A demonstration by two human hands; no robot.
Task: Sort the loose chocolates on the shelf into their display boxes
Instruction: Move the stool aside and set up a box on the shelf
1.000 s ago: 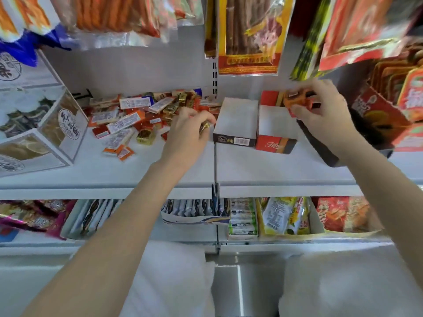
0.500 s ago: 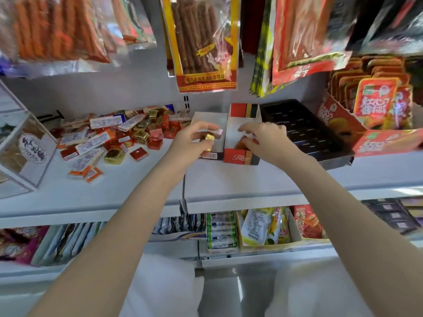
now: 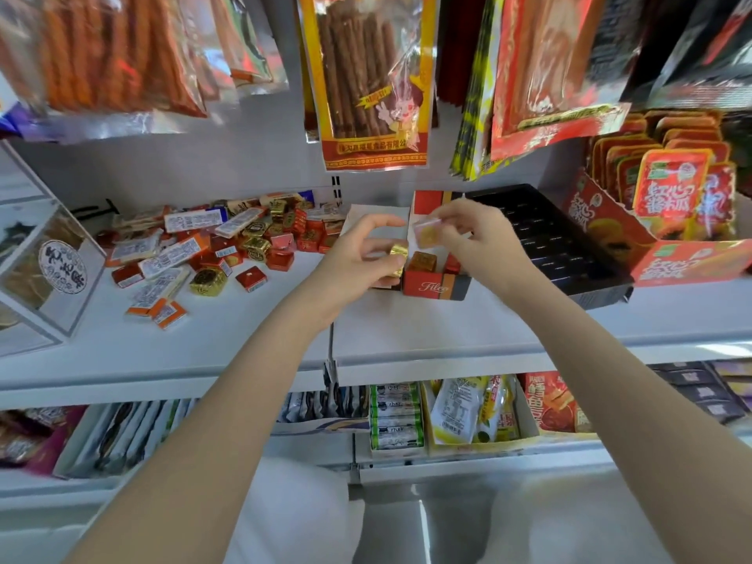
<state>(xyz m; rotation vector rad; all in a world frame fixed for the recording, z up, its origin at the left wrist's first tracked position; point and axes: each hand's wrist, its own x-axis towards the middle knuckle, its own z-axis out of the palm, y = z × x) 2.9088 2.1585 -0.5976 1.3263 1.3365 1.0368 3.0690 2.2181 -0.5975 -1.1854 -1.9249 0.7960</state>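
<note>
From the head camera, both hands meet over the red and black cardboard display box marked "Fileo" (image 3: 435, 284), which stands on the white metal shelf (image 3: 407, 331) with its open top facing up, so pieces can be dropped straight in. The left hand (image 3: 362, 254) curls its fingers round a gold foil-wrapped square chocolate (image 3: 396, 258), held just beside the box's left wall. It looks parked there, probably waiting its turn or meant for the white cardboard box (image 3: 366, 215) right behind that hand. The right hand (image 3: 468, 234) pinches a pale orange foil-wrapped square chocolate (image 3: 427, 234) between thumb and fingertips, above the box opening. That light pinch suits lowering a small piece into a tight slot. Inside the box an amber-brown wrapped chocolate (image 3: 423, 260) already sits at the front, with red-wrapped pieces beside it, so the filling seems to run front to back.

The heap of loose chocolates (image 3: 228, 246), gold cubes, red squares and flat white-labelled orange bars, lies on the shelf to the left, near the left hand and well within reach. Much of the sorting seems left to do. An empty black plastic compartment tray (image 3: 545, 238) lies just right of the display box, perhaps for another sort. Red snack packets in a red carton (image 3: 671, 205) stand further right.
</note>
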